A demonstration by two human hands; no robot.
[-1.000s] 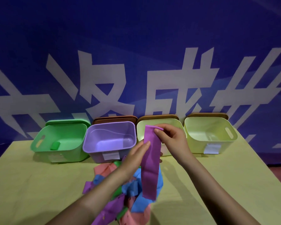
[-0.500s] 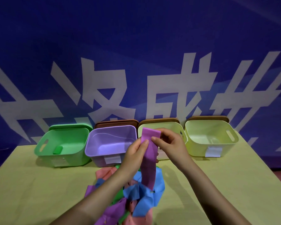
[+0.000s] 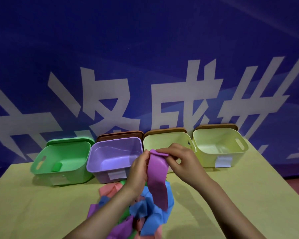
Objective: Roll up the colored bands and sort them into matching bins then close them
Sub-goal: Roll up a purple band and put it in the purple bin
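Observation:
A purple band (image 3: 157, 180) hangs down over a heap of pink, blue, green and purple bands (image 3: 141, 214) on the yellow table. My left hand (image 3: 139, 169) and my right hand (image 3: 181, 161) both pinch the band's top end, which is folded over between my fingers. Behind them stands a row of open bins: a green bin (image 3: 62, 163) with a rolled green band (image 3: 57, 166) inside, a purple bin (image 3: 114, 157), and two pale yellow bins (image 3: 164, 140) (image 3: 219, 147). Part of the left yellow bin is hidden behind my hands.
Lids lean upright behind the bins: a green lid (image 3: 71, 140) and three brown lids (image 3: 119, 135). White labels (image 3: 223, 162) are stuck on the bin fronts. A blue banner with white characters hangs close behind the table (image 3: 248, 195).
The band's top end has been folded over, and both hands have closed in on it. The hanging part is shorter than before.

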